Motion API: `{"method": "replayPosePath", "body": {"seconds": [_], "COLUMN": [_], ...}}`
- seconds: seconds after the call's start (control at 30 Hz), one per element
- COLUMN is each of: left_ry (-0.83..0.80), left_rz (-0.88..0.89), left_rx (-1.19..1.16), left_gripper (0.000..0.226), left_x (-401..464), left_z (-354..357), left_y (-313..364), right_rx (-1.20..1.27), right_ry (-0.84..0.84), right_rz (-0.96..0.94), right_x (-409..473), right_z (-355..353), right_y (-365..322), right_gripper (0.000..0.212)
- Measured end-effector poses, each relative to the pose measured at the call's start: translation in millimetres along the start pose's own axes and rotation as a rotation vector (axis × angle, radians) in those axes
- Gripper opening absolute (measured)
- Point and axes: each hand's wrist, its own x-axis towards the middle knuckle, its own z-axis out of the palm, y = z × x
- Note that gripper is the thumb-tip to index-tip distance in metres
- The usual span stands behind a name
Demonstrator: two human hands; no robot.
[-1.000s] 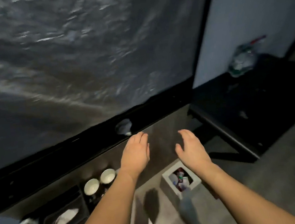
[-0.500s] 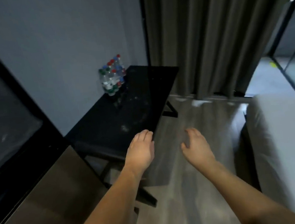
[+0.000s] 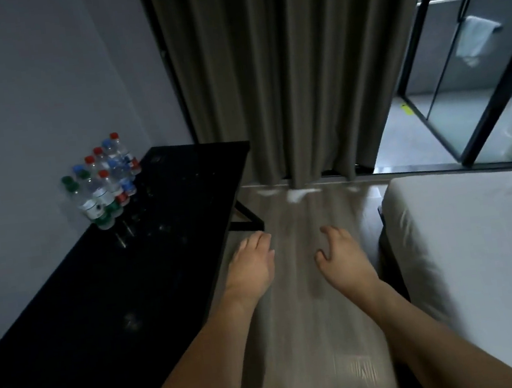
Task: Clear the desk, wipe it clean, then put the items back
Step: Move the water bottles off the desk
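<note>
Desk [image 3: 108,306]: black, glossy top with pale smudges, lying left of the left hand [image 3: 250,271], its near edge just beside that hand. Bottles [image 3: 103,185]: a cluster with red, blue and green caps, standing at the far wall corner, well ahead and left of both hands. Left hand: fingers straight and together, holding nothing. Right hand [image 3: 341,257]: loosely spread, empty, over the floor [image 3: 311,331]; bed [image 3: 479,264] to its right. Clearing not begun; advice: lift bottles upright, few at a time, before wiping.
</note>
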Motion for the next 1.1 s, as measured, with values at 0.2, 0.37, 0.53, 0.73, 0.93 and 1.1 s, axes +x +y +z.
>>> {"method": "replayPosePath", "body": {"seconds": [0.2,0.37,0.53,0.73,0.93,1.1], "left_ry": [0.038,0.019,0.047,0.177,0.259,0.346], "left_rz": [-0.016,-0.039,-0.213,-0.444,-0.700,-0.914], "left_rx": [-0.018,-0.004,-0.037,-0.036,0.014,0.017], "left_gripper": [0.042,0.042,0.041,0.043,0.043,0.040], "left_x": [137.7,218.4,274.5,313.2,313.9,300.8], "left_z": [4.2,16.6,16.6,-11.2,-31.4,-50.6], "left_y": [-3.2,-20.3,-66.8,-129.4,-236.6,-325.1], "right_rx": [-0.049,-0.052,-0.024,-0.021,0.005,-0.040], "right_ry": [-0.002,-0.103,-0.206,-0.321,-0.489,-0.598], "right_rz": [-0.005,-0.020,-0.145,-0.352,-0.526,-0.604], "right_x": [132.5,220.8,315.6,428.0,485.8,521.1], "right_z": [-26.5,-18.5,-13.5,17.4,102.8,161.0], "right_y": [6.6,18.6,5.6,-58.9,-158.6,-238.6], "right_gripper": [0.054,0.055,0.054,0.054,0.053,0.054]}}
